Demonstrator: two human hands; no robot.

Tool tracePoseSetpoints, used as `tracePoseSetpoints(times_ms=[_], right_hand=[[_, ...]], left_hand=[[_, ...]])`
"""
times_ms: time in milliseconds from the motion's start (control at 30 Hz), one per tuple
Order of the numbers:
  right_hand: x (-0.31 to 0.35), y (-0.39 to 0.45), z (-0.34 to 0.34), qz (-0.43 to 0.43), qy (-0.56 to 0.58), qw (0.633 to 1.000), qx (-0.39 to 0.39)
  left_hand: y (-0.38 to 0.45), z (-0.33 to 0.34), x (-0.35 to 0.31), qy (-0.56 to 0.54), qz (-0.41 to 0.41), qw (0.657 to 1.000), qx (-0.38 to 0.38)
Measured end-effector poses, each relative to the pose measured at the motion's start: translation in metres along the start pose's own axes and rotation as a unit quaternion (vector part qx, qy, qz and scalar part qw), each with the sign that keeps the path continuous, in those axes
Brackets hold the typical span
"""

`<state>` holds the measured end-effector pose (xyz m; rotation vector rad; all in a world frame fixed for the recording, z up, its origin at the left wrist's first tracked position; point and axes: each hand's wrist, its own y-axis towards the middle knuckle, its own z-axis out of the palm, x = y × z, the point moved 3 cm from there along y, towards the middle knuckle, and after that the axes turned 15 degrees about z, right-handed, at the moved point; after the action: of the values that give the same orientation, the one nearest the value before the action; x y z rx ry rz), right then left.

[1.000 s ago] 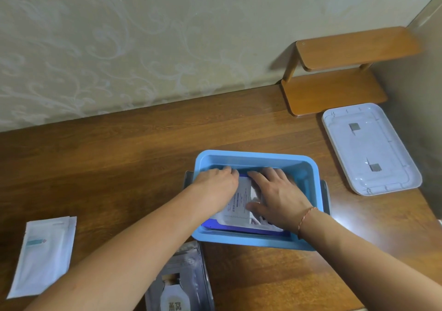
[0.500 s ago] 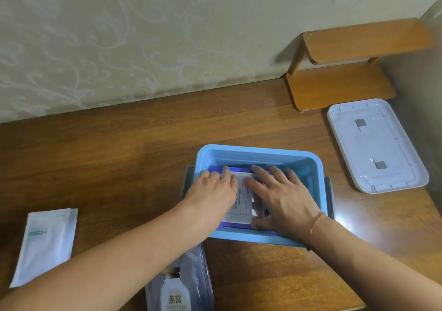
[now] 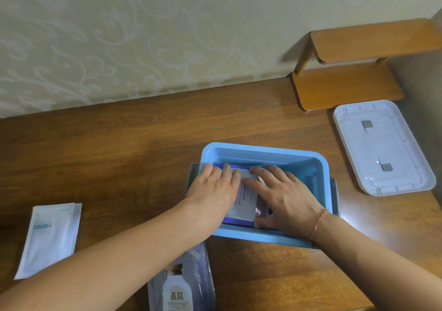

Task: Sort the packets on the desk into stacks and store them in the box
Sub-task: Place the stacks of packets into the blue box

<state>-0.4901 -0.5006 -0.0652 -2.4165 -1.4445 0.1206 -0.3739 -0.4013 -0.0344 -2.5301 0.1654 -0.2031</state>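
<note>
both hands' fingers flat on packets [image 3: 246, 198] | box [image 3: 263, 149] | packets mostly hidden

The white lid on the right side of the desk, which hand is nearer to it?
Right. The right hand lies in the blue box beside the white lid; the left hand sits farther left.

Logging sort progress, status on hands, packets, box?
Left hand and right hand flat, pressing blue-and-white packet stack in blue box. White stack and grey stack on desk. Nothing blocking.
</note>
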Motion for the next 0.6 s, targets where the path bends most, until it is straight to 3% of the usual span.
tracePoseSetpoints(times_ms=[100, 167, 267, 333, 400, 500, 567, 600], right_hand=[[-0.002, -0.001, -0.002, -0.012, 0.016, 0.999, -0.027], [-0.003, -0.002, 0.0, -0.019, 0.024, 0.999, -0.038], [-0.004, -0.004, 0.001, -0.024, 0.036, 0.999, -0.03], [-0.004, -0.009, -0.007, -0.019, 0.079, 0.995, -0.057], [-0.003, -0.023, -0.027, 0.007, 0.175, 0.976, -0.132], [0.016, -0.072, -0.061, 0.03, 0.36, 0.9, -0.242], [0.043, -0.105, -0.066, -0.05, 0.44, 0.869, -0.223], [0.057, -0.116, -0.057, -0.105, 0.436, 0.875, -0.183]], left_hand=[[-0.016, -0.008, 0.005, -0.042, 0.036, 0.997, -0.045], [-0.029, -0.011, 0.011, -0.102, 0.054, 0.986, -0.119], [-0.047, -0.005, 0.021, -0.197, 0.072, 0.94, -0.268], [-0.059, 0.002, 0.03, -0.256, 0.043, 0.903, -0.343], [-0.077, 0.013, 0.042, -0.299, -0.03, 0.853, -0.428], [-0.112, 0.066, 0.046, -0.36, -0.196, 0.769, -0.49], [-0.132, 0.11, 0.031, -0.434, -0.33, 0.692, -0.474], [-0.139, 0.13, 0.018, -0.501, -0.392, 0.634, -0.44]])
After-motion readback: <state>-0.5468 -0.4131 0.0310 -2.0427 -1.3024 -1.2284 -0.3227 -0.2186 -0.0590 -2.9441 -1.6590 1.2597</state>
